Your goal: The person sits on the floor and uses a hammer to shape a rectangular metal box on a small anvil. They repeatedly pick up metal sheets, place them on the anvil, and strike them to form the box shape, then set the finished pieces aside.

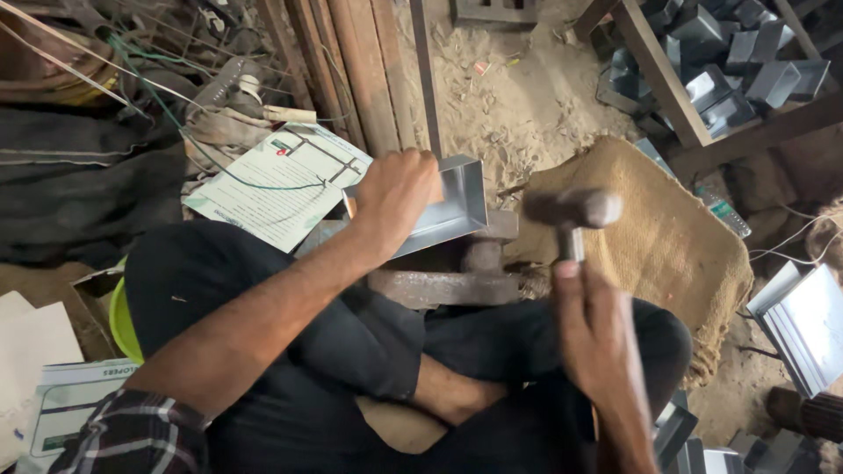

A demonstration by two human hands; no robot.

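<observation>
— What does the left hand (pixel 395 200) hold?

— A shallow metal tray (pixel 443 206), open side up. The fingers are closed over its left rim, pressing it down on a rusty iron block (pixel 457 274) that sits just in front of the person's crossed legs.

— And the right hand (pixel 593 329)?

— Wrapped tight around the handle of a hammer (pixel 575 215). The hammer's head is raised and blurred, just right of the tray and a little nearer, with a clear gap between them.

— So which way does the tray lie from the hammer?

— To its left. The tray's long side runs from near left to far right, so its far right corner points toward the hammer's head. The left hand is on the tray; the right hand is well apart from it, reaching it only through the hammer.

— What is around them?

— A burlap sack (pixel 676 237) on the sandy floor to the right, a printed paper sheet (pixel 263 189) to the left, a heap of folded metal pieces (pixel 729 75) far right, and flat metal sheets (pixel 808 325) at the right edge.
</observation>
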